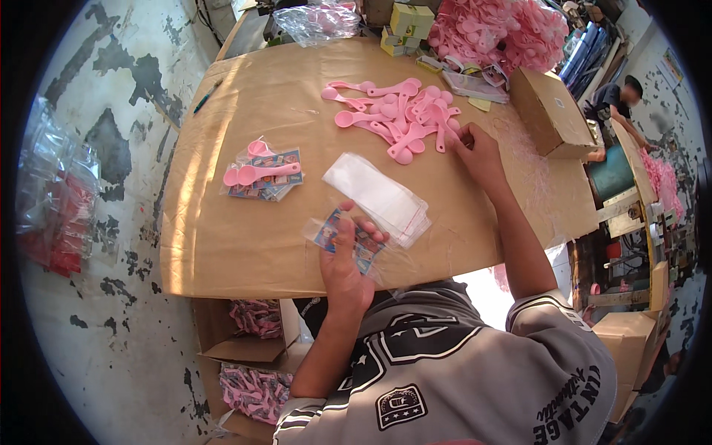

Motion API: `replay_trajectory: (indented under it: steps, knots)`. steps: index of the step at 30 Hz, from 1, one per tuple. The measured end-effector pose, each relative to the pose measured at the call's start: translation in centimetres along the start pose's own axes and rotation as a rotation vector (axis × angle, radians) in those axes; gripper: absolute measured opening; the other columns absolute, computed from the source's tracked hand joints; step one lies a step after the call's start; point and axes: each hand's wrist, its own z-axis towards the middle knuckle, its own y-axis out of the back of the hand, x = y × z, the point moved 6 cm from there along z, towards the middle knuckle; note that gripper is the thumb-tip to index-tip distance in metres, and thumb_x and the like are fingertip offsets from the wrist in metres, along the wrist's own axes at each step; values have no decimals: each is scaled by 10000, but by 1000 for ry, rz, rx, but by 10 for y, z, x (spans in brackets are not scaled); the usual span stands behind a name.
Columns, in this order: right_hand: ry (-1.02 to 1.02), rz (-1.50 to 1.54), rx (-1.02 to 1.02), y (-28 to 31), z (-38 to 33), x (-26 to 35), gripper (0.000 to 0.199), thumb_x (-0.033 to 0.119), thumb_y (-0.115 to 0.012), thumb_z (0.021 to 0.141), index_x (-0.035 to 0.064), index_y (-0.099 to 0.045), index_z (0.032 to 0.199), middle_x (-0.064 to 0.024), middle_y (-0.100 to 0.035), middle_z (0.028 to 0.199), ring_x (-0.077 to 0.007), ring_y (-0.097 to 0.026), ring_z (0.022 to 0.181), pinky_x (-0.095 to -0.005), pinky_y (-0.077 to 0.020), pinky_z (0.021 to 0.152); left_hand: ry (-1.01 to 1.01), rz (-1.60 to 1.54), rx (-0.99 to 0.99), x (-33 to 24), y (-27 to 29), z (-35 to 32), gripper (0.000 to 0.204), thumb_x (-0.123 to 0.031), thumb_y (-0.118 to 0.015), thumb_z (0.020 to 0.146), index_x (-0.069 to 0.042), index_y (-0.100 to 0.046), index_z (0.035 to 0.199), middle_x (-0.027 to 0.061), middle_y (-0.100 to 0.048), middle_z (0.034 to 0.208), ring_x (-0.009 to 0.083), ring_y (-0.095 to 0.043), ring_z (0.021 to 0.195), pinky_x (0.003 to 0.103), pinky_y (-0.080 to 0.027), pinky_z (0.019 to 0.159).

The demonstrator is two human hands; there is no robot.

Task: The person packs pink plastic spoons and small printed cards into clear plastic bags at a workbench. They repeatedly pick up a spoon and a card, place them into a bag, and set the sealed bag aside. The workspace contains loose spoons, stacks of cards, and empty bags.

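Note:
My left hand (345, 256) is closed around a clear plastic bag with a blue printed card (328, 231) in it, close to the table's near edge. At the right side of a loose pile of pink measuring scoops (400, 111), my right hand (480, 156) has its fingers pinched at the end of one scoop (442, 137). A stack of flat clear bags (378, 196) lies between my hands. Left of it sit packed bags with printed cards (278, 189), with pink scoops (256, 174) on top of them.
Brown paper covers the table (245, 252). A cardboard box (549, 111) stands at the right edge. Behind are a big pink heap (500, 33), small yellow boxes (408, 26) and clear bags (319, 21). A pen (208, 96) lies far left. Another person (612, 104) works at right.

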Motion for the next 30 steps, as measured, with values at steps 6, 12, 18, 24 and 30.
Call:
replay_trajectory:
  steps: [6, 12, 18, 24, 30]
  knots:
    - [-45, 257, 69, 30, -23, 41, 192, 110, -762, 1003, 1, -746, 1160, -40, -725, 866, -103, -669, 764, -276, -539, 693, -300, -42, -57, -39, 10, 25, 447, -354, -617, 1142, -61, -545, 1471, 53, -667, 1023, 163, -652, 934, 403, -570, 997]
    - [-53, 623, 455, 19, -103, 63, 258, 119, -758, 1040, -27, -730, 1250, -8, -715, 937, -71, -648, 809, -238, -520, 715, -495, -106, -124, -64, -1, 37, 462, -387, -638, 1129, -78, -568, 1465, 43, -683, 1045, 168, -657, 957, 414, -568, 1034]
    - [-65, 696, 624, -2, -151, 87, 263, 81, -764, 1033, -32, -743, 1269, -10, -730, 1020, -73, -648, 877, -240, -532, 780, -433, -61, -3, -42, -16, 40, 502, -426, -650, 1114, -77, -543, 1458, 71, -702, 1060, 186, -689, 979, 452, -587, 1037]
    - [-55, 935, 558, -20, -158, 93, 332, 58, -768, 1026, -35, -682, 1332, -50, -725, 1103, -87, -655, 930, -255, -553, 820, -269, -47, 77, -3, -39, 38, 569, -446, -664, 1101, -57, -505, 1485, 89, -710, 1066, 221, -707, 1010, 476, -583, 1053]
    - [-42, 1149, 334, -28, -156, 94, 342, 76, -810, 1004, -5, -579, 1243, -34, -663, 1056, -76, -642, 949, -236, -538, 824, -82, -144, 131, 23, -51, 40, 561, -433, -647, 1114, -64, -488, 1506, 80, -696, 1105, 212, -708, 1011, 470, -587, 1054]
